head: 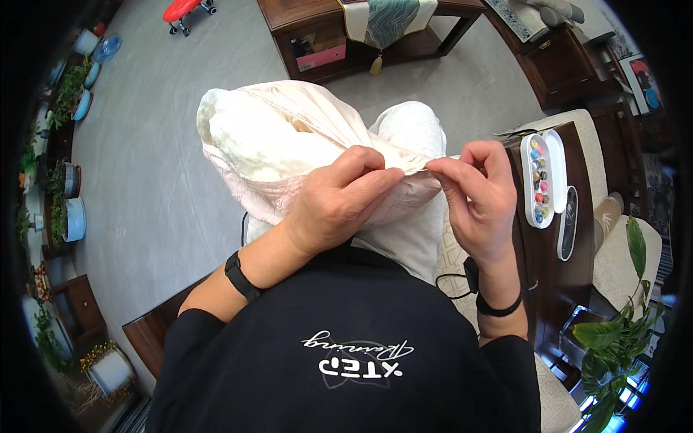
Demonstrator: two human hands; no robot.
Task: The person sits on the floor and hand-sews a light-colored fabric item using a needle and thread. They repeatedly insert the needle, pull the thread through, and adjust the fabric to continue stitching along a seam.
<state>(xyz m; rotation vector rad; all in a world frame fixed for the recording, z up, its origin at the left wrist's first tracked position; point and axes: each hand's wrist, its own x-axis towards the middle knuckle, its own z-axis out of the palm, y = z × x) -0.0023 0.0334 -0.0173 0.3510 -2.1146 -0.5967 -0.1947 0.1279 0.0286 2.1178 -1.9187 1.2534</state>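
A pale pink fabric cover (260,200) lies across the lap, its opening showing fluffy white filling (243,138). My left hand (344,200) pinches the gathered edge of the cover between thumb and index finger. Just to its right, my right hand (476,195) grips a thin sewing needle (424,170) at the fabric's edge; the fingertips hide part of it. Any thread is too fine to tell. The two hands are close together but apart.
On the dark wooden table at the right lie an open white case of colourful thread spools (538,181) and a small oblong case (567,224). A wooden coffee table (303,13) stands ahead, a red wheeled stool (181,10) farther left. Potted plants (76,219) line the left side.
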